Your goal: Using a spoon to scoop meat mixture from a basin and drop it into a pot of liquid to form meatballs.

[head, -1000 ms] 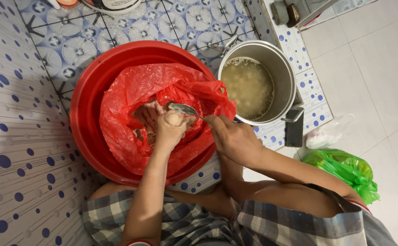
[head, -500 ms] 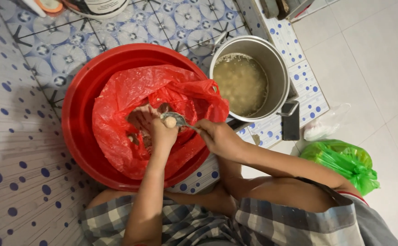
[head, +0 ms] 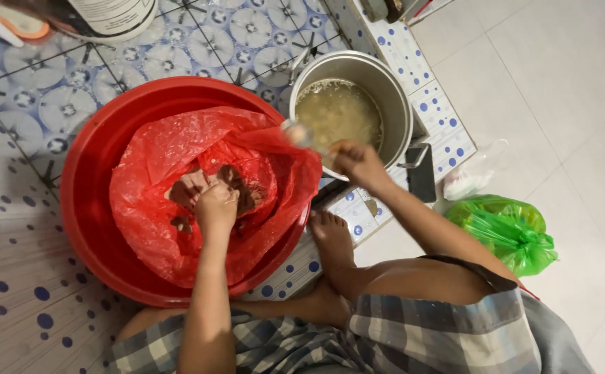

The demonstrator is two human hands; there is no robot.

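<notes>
Inside the red basin point(head: 88, 173), our left hand point(head: 216, 206) grips brownish pieces in the red bag point(head: 157, 166) while our right hand point(head: 358, 163) holds 1 spoon point(head: 299, 133) beside it, over the half-filled pot point(head: 396, 104), with pieces left.

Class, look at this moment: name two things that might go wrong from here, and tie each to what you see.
1. The right hand carries a spoon over the pot rim; its load may drip onto the tiles.
2. The left hand presses into the thin red bag; it might tear and leak into the basin.
</notes>
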